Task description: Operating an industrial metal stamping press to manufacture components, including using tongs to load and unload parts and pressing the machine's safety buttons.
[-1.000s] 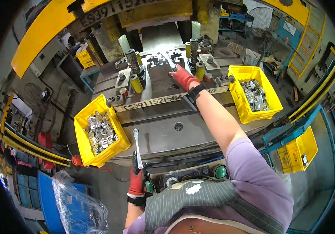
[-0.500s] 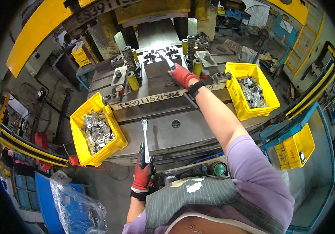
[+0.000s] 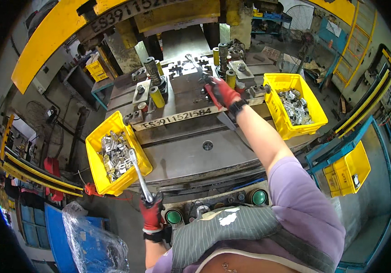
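Grey steel press worktop (image 3: 182,157), flat, with a round hole (image 3: 208,145) near the middle. Bolted on top, the die plate (image 3: 182,98), numbered along its front edge.

- Under the right grip (image 3: 223,91): flat perforated sheet part (image 3: 184,68) on the die plate.
- Left of the right grip: yellow cylinders (image 3: 157,96) and a dark guide post (image 3: 152,69), upright.
- Just right of the right grip: yellow bin (image 3: 277,113) of metal parts, at the worktop's right end.
- Just above the left grip (image 3: 151,211): second yellow bin (image 3: 96,168) of metal parts, at the worktop's left front corner.
- Right of the left grip, below the front edge: green round buttons (image 3: 173,216).
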Available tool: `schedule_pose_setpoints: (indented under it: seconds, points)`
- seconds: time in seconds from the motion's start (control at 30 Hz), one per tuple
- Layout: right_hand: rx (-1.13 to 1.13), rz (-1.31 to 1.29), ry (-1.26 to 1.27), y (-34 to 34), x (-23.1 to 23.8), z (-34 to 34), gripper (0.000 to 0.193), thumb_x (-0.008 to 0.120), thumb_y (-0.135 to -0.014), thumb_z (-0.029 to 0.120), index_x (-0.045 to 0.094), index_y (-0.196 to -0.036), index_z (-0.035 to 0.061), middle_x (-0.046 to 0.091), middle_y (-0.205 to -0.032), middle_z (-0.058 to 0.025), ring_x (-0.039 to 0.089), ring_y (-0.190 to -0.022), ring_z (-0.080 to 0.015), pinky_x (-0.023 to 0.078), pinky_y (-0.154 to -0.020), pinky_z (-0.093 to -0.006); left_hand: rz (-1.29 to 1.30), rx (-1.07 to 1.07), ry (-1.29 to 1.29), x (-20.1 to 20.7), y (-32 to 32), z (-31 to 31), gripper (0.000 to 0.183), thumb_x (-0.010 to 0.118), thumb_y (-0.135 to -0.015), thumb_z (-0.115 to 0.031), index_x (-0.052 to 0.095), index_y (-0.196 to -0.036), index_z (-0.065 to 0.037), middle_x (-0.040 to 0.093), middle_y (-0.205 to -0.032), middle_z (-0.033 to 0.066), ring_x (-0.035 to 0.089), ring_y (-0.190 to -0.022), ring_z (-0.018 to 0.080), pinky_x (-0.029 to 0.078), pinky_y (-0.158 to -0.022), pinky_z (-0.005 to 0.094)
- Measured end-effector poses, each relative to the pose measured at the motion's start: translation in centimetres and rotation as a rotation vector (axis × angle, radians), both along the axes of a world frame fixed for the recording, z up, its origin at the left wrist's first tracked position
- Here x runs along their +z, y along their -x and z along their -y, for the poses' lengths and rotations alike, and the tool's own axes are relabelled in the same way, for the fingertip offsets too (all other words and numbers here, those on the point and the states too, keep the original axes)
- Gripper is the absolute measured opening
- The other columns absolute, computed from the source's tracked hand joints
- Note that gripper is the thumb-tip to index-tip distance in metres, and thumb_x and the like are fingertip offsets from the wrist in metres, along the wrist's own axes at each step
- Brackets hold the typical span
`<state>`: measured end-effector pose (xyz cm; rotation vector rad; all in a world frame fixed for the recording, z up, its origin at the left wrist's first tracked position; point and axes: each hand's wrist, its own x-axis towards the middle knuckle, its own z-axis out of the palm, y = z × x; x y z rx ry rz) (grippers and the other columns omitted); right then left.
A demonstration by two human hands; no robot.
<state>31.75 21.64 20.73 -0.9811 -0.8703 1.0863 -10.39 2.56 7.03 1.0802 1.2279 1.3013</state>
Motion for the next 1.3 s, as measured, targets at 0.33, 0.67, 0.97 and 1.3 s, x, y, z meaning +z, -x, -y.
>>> schedule_pose_setpoints:
  seconds: [0.33, 0.67, 0.97, 1.3]
  points:
    - [-0.253, 0.829, 0.619, -3.7, -14.4, 33.9, 0.034, 0.065, -0.071, 0.026, 0.057, -0.095, 0.0038, 0.063, -0.081, -0.0156, 0.061, -0.078, -0.0314, 0.047, -0.070, -0.0399, -0.332, -0.018, 0.231, -9.2, 9.9, 9.5, 0.047, 0.069, -0.067, 0.000, 0.046, -0.109, -0.004, 0.056, -0.098, 0.0090, 0.056, -0.060, 0.0161, 0.047, -0.047, 0.0278]
    - [-0.258, 0.679, 0.842, -4.8, -33.9, 44.8, 0.078, 0.079, -0.057, 0.036, 0.045, -0.115, -0.0051, 0.059, -0.098, -0.0183, 0.057, -0.089, -0.0269, 0.046, -0.078, -0.0357, -0.371, -0.266, 0.679, -16.3, 8.4, 4.1, 0.069, 0.075, -0.062, -0.008, 0.034, -0.118, -0.001, 0.055, -0.091, 0.0126, 0.057, -0.059, 0.0219, 0.046, -0.042, 0.0332]
    - [-0.362, 0.775, 0.895, -5.9, -37.9, 43.3, 0.085, 0.080, -0.056, 0.028, 0.035, -0.122, -0.0021, 0.056, -0.104, -0.0201, 0.058, -0.090, -0.0273, 0.049, -0.074, -0.0359, -0.397, -0.335, 0.690, -18.0, 8.3, 2.4, 0.080, 0.078, -0.059, -0.010, 0.028, -0.119, 0.001, 0.057, -0.085, 0.0146, 0.058, -0.057, 0.0226, 0.045, -0.039, 0.0348]
    - [-0.194, 0.770, 0.848, -7.3, -40.3, 44.6, 0.074, 0.078, -0.060, 0.025, 0.039, -0.117, -0.0018, 0.057, -0.102, -0.0204, 0.058, -0.091, -0.0294, 0.049, -0.073, -0.0369, -0.451, -0.310, 0.709, -15.7, 7.4, 3.0, 0.077, 0.079, -0.058, -0.017, 0.033, -0.118, -0.001, 0.058, -0.095, 0.0171, 0.061, -0.076, 0.0304, 0.048, -0.038, 0.0415]
